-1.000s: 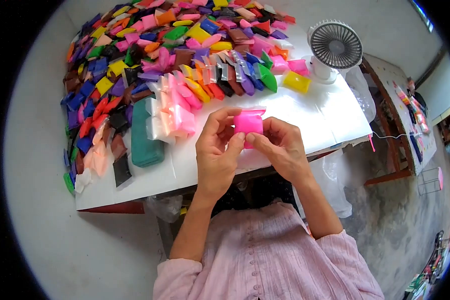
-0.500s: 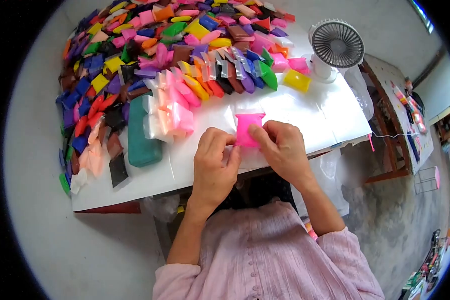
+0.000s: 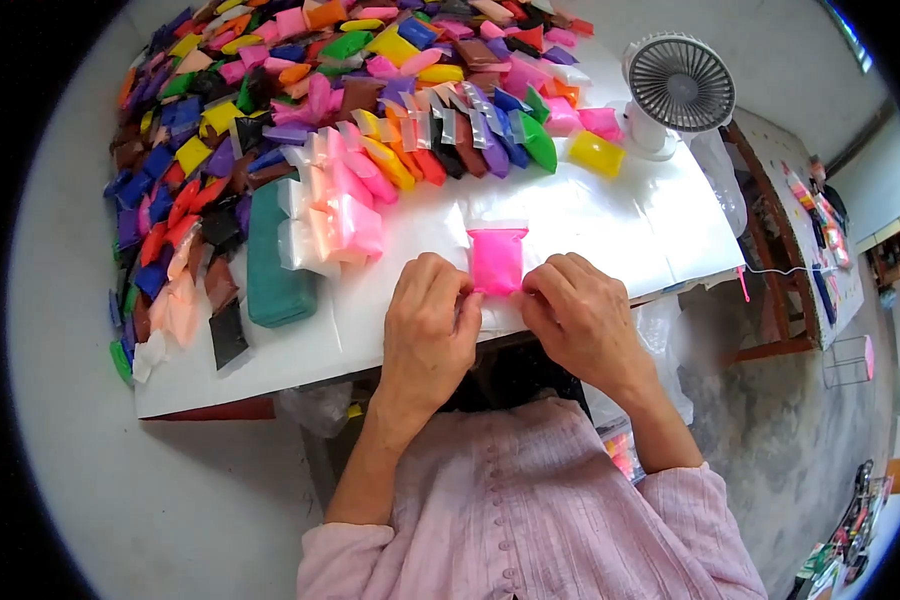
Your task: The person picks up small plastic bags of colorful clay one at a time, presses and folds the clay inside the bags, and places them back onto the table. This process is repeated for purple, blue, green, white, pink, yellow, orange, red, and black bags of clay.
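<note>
being pinched at its two near corners, a bright pink packet (image 3: pixel 497 262) is held over the near part of the white table (image 3: pixel 620 225), with its pale strip (image 3: pixel 497 225) turned to the far side. the near left corner is gripped by the left hand (image 3: pixel 427 318), which is closed in a narrow pinch; the near right corner is taken in much the same pinch by the right hand (image 3: pixel 582 312). whether the packet rests on the table or is slightly raised cannot be told from this steep view. the step in hand is judged to be a straightening of the packet by its corners, and for the next move a light, even grip on both sides would be called for.

to the left and a little farther, a green block (image 3: pixel 278 275) is seen, with peach and pink packets (image 3: pixel 355 228) set against its right side. beyond, a row of many-coloured packets (image 3: pixel 470 147) is leaned together, and to its right a yellow packet (image 3: pixel 597 156) is laid near a white fan (image 3: pixel 680 85). at the far left, a heap of packets (image 3: pixel 280 75) is spread.
</note>
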Available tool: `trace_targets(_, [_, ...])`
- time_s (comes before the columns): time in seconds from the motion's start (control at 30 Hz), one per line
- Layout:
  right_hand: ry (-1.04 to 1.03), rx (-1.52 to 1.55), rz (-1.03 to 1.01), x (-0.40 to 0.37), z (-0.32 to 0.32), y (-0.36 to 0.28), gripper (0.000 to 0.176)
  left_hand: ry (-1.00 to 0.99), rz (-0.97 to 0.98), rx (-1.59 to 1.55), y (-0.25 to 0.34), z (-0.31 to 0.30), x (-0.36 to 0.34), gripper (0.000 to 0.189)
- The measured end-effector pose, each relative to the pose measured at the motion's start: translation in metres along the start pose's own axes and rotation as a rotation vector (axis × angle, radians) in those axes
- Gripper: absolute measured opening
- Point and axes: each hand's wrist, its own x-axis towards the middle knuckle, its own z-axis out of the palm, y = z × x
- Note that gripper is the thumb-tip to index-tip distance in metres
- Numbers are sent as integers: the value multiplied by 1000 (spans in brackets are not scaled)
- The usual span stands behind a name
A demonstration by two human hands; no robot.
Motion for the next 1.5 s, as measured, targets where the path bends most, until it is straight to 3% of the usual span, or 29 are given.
trace_targets(0.23, [46, -45, -90, -1, 8, 5, 14, 16, 54, 30, 0, 4, -1, 12])
trace_targets(0.43, [134, -77, -43, -6, 16, -2, 14, 99, 123, 138, 3, 13, -5, 12])
trace_targets(0.57, [72, 195, 71, -6, 10, -2, 16, 183, 192, 171, -2, 10, -10, 13])
trace_targets(0.67, [-168, 527, 476, 5, -13, -11, 24, 253, 219, 174, -5, 2, -13, 15])
trace_targets(0.7, [-155, 559, 534, 8, -12, -9, 32, 276, 220, 174, -5, 0, -13, 15])
trace_targets(0.8, [-122, 882, 552, 17, -1, -6, 32, 305, 234, 178, -6, -3, -15, 14])
trace_targets(0.83, [-231, 953, 593, 26, -7, -7, 33, 309, 244, 180, -7, -4, -15, 15])
trace_targets(0.93, [-254, 1107, 604, 40, -3, -16, 29, 324, 274, 188, -11, -6, -15, 20])
trace_targets(1.03, [-60, 994, 492, 47, 20, -21, 23, 461, 65, -13, -13, -7, -17, 19])
trace_targets(1.13, [186, 393, 234, 64, 32, -37, 21, 516, -9, -62, -13, -11, -19, 17])
trace_targets(1.2, [243, 174, 93, 71, 53, -37, 24, 538, -20, -100, -16, -13, -20, 15])
trace_targets(1.3, [149, -17, 92, 76, 73, -42, 29, 547, -88, -176, -15, -14, -22, 16])
trace_targets(1.5, [62, -6, 48, 82, 77, -46, 26, 541, -127, -206, -19, -13, -24, 16])
